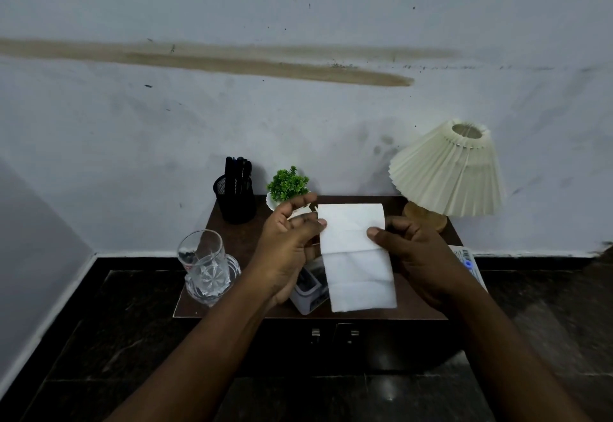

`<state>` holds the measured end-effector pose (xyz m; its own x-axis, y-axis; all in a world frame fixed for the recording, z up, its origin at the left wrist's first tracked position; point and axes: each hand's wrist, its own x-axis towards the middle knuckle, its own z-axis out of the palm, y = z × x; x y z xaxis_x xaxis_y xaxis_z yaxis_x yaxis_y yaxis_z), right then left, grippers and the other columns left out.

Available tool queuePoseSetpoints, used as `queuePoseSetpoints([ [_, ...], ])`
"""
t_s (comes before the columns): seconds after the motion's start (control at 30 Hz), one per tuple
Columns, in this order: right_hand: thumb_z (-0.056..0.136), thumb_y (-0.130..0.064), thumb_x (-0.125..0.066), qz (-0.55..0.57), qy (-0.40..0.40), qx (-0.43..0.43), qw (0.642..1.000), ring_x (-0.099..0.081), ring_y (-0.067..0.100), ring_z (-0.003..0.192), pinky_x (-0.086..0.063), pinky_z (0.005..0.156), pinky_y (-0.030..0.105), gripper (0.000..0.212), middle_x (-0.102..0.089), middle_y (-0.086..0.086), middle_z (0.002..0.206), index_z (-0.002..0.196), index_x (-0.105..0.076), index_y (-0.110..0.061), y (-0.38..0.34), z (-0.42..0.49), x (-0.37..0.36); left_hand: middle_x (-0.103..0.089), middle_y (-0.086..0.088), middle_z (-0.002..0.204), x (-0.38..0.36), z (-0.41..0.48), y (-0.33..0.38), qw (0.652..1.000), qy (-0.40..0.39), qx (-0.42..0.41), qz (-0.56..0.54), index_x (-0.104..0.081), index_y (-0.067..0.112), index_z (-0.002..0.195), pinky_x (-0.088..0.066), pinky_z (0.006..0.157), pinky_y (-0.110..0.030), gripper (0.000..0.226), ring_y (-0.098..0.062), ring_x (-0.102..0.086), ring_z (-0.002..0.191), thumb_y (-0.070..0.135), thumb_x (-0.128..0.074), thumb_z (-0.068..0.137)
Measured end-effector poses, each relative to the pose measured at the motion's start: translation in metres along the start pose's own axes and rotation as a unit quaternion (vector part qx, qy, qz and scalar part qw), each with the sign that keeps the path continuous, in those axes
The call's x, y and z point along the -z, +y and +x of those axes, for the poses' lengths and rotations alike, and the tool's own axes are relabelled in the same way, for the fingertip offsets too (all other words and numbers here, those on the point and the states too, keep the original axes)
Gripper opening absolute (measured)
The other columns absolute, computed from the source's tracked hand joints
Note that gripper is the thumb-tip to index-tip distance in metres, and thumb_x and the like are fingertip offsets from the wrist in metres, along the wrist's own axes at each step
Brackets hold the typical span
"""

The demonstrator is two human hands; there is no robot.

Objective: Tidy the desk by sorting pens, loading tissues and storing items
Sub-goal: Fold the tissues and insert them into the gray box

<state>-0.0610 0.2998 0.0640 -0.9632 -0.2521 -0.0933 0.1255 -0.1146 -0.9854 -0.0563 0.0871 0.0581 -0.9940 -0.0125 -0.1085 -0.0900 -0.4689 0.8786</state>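
Above the middle of the small dark desk (232, 239), a folded white tissue (355, 255) hangs in the air between both hands. The left hand (288, 249) pinches its left edge, thumb on the front, and the right hand (421, 255) grips the right edge, thumb flat on the front and fingers curled behind. Below the tissue sits a white box (308, 292), largely hidden, possibly a tissue holder. At the back left a black mesh pen holder (237, 201) holds dark pens (238, 172), with a small green plant (287, 182) beside it. A clear glass (204, 265) stands at the front left. A pleated lamp (447, 172) stands at the back right, near a labelled packet (466, 260).
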Motion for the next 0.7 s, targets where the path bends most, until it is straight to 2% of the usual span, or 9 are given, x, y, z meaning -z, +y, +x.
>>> queuePoseSetpoints([
  [0.07,0.091,-0.023,-0.072,0.008,0.028,0.011,1.0,-0.075,0.028,0.102,-0.061,0.077,0.031,0.02,-0.077,0.01,0.113,0.108,-0.079,-0.016,0.0001,0.0012,0.0005,-0.079,-0.013,0.108,0.0008,-0.0012,0.0001,0.998,-0.024,0.055,-0.03,-0.057,0.019,0.134,-0.065,0.074,-0.047,0.054,-0.029,-0.077,0.093,-0.007,-0.071,0.089],
  [0.17,0.094,-0.021,-0.07,0.002,0.044,0.016,0.999,-0.076,0.027,0.101,-0.061,0.076,0.032,0.014,-0.078,0.009,0.11,0.105,-0.079,-0.017,-0.0002,0.0014,0.0,-0.079,-0.019,0.107,0.0016,-0.0038,-0.0028,0.995,-0.048,0.081,0.019,-0.052,0.021,0.138,-0.065,0.071,-0.042,0.064,-0.029,-0.078,0.093,-0.01,-0.073,0.086],
  [0.3,0.094,-0.023,-0.069,-0.002,0.031,0.011,0.999,-0.075,0.028,0.104,-0.062,0.077,0.036,0.018,-0.077,0.008,0.114,0.109,-0.078,-0.02,-0.0014,0.0001,-0.0015,-0.079,-0.019,0.105,0.0015,-0.0034,-0.0057,0.996,-0.036,0.045,0.063,-0.057,0.019,0.137,-0.066,0.075,-0.044,0.062,-0.03,-0.078,0.094,-0.014,-0.072,0.087],
  [0.47,0.086,-0.014,-0.072,0.042,-0.046,-0.011,0.998,-0.072,0.03,0.111,-0.062,0.08,0.038,0.035,-0.074,0.01,0.124,0.119,-0.074,-0.022,-0.0029,-0.0038,0.003,-0.079,-0.018,0.103,0.0022,-0.0027,-0.0038,0.996,-0.022,-0.002,0.087,-0.063,0.019,0.132,-0.065,0.079,-0.044,0.056,-0.028,-0.078,0.092,-0.014,-0.071,0.087],
  [0.57,0.084,-0.012,-0.072,0.05,-0.051,0.006,0.997,-0.072,0.03,0.112,-0.061,0.081,0.036,0.033,-0.074,0.011,0.123,0.116,-0.077,-0.021,-0.0024,-0.0036,0.0049,-0.079,-0.018,0.106,0.0023,-0.0029,-0.0026,0.996,-0.027,-0.022,0.085,-0.065,0.018,0.13,-0.065,0.08,-0.043,0.055,-0.027,-0.077,0.093,-0.015,-0.071,0.087],
  [0.7,0.08,-0.024,-0.08,0.051,-0.051,0.06,0.996,-0.072,0.023,0.112,-0.059,0.086,0.026,0.03,-0.076,0.006,0.12,0.11,-0.081,-0.02,-0.0015,-0.0031,0.0023,-0.079,-0.014,0.11,0.003,-0.0035,-0.0018,0.994,-0.046,-0.033,0.094,-0.066,0.018,0.13,-0.064,0.079,-0.046,0.055,-0.028,-0.077,0.097,-0.016,-0.068,0.088],
])
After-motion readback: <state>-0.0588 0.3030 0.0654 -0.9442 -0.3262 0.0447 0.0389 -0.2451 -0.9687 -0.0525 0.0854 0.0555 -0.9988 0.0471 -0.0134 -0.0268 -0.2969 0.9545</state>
